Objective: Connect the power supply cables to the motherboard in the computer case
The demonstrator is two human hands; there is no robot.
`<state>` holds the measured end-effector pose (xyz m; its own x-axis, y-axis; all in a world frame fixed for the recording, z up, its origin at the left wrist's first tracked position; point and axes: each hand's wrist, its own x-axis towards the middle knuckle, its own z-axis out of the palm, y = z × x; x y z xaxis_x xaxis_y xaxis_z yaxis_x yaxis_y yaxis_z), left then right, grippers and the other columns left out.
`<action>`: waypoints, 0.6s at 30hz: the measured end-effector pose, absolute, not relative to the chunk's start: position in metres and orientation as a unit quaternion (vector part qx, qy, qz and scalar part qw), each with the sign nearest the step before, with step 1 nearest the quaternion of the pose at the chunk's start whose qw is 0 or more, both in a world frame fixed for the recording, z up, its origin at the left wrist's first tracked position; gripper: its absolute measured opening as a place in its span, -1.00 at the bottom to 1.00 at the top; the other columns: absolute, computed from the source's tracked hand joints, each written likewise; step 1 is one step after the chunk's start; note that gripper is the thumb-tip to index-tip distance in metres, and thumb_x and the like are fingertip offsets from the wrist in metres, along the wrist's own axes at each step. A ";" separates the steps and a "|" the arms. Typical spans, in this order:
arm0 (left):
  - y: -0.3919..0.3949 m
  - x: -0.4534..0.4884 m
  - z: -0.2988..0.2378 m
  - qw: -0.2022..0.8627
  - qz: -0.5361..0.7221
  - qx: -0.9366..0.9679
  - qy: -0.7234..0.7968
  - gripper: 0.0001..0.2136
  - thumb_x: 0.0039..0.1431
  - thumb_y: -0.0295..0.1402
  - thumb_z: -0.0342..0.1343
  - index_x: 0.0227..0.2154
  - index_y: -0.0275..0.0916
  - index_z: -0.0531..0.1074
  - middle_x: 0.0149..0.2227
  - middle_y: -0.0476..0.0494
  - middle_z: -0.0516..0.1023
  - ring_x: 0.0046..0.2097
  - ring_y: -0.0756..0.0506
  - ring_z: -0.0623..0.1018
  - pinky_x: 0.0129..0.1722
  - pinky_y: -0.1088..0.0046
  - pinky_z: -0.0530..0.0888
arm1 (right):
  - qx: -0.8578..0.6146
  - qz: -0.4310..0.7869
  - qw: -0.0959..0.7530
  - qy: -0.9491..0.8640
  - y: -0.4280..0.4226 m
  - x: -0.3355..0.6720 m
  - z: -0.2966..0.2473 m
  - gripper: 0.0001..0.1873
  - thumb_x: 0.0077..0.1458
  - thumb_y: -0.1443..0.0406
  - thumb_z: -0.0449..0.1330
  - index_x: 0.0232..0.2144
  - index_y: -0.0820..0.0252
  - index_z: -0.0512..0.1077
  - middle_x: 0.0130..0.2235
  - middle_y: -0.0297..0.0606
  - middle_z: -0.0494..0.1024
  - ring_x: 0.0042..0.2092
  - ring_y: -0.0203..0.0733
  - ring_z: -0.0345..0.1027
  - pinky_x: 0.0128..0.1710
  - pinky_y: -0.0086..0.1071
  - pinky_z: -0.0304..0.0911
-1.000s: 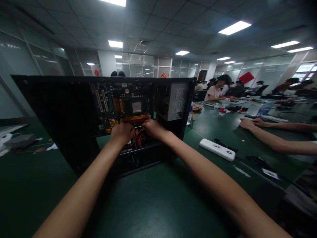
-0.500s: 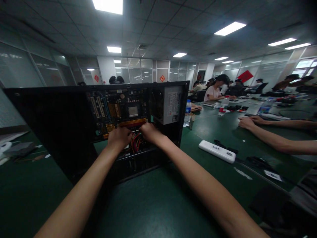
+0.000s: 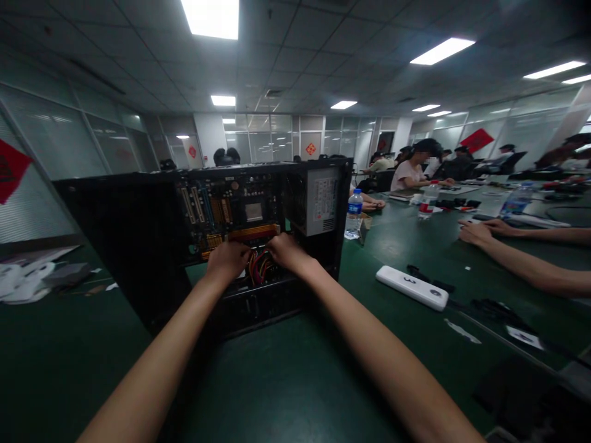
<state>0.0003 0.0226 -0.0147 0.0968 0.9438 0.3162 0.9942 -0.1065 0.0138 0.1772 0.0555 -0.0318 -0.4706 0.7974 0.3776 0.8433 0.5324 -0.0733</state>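
Note:
A black computer case [image 3: 115,246] stands on the green table with its side open towards me. Inside are the motherboard [image 3: 240,200], yellow and red memory slots [image 3: 253,232] and a silver power supply [image 3: 321,203]. My left hand [image 3: 227,263] is closed at the left end of these slots, and my right hand [image 3: 290,253] is closed at their right end. What the fingertips pinch is hidden by the hands and dim light. Between and below the hands hangs a bundle of coloured power cables [image 3: 258,267].
Right of the case lies a white power strip [image 3: 410,287] with dark cables. Water bottles [image 3: 354,212] stand farther back. Another person's hands [image 3: 478,232] rest on the table at right. White packaging and a grey box [image 3: 67,275] lie at left.
The view has turned slightly left and up, so the scene sits a little farther right and lower. Both hands stay closed at the memory slots, with hardly any movement against the case.

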 end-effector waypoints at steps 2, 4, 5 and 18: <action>0.021 -0.004 -0.015 0.078 -0.134 -0.738 -0.657 -0.68 0.24 -0.22 -0.01 -0.02 0.02 0.54 -0.10 -0.13 0.63 -0.05 -0.23 0.58 -0.13 0.33 0.47 | -0.473 -0.062 0.193 -0.857 0.058 0.178 -0.036 -0.69 0.27 0.35 0.05 -0.10 0.28 0.56 -0.11 0.01 0.59 -0.04 -0.06 0.48 -0.09 -0.36 0.29; 0.022 -0.007 -0.017 0.060 -0.142 -0.733 -0.663 -0.69 0.20 -0.21 0.06 -0.03 -0.03 0.54 -0.13 -0.14 0.64 -0.07 -0.20 0.59 -0.14 0.38 0.46 | -0.476 -0.066 0.194 -0.855 0.060 0.178 -0.038 -0.70 0.27 0.35 0.05 -0.10 0.28 0.56 -0.10 0.02 0.59 -0.03 -0.06 0.47 -0.08 -0.35 0.28; 0.024 -0.008 -0.018 0.054 -0.144 -0.727 -0.669 -0.70 0.19 -0.19 0.08 -0.07 -0.07 0.56 -0.16 -0.15 0.64 -0.09 -0.19 0.59 -0.16 0.40 0.46 | -0.480 -0.068 0.193 -0.853 0.061 0.178 -0.039 -0.70 0.28 0.34 0.05 -0.10 0.28 0.56 -0.11 0.02 0.59 -0.04 -0.06 0.47 -0.08 -0.34 0.28; 0.043 -0.003 -0.032 0.049 -0.128 -0.735 -0.664 -0.53 0.21 0.01 -0.03 -0.36 -0.27 0.63 -0.34 -0.28 0.64 -0.24 -0.17 0.61 -0.37 0.48 0.35 | -0.501 -0.070 0.189 -0.842 0.061 0.174 -0.037 -0.70 0.21 0.36 0.08 -0.14 0.28 0.58 -0.13 0.04 0.59 -0.09 -0.03 0.50 -0.13 -0.34 0.32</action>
<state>-0.0031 0.0427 -0.0319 0.0845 0.9636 0.2535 0.9887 -0.1128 0.0991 0.1737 0.0614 -0.0368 -0.4262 0.8171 0.3882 0.8699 0.4880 -0.0720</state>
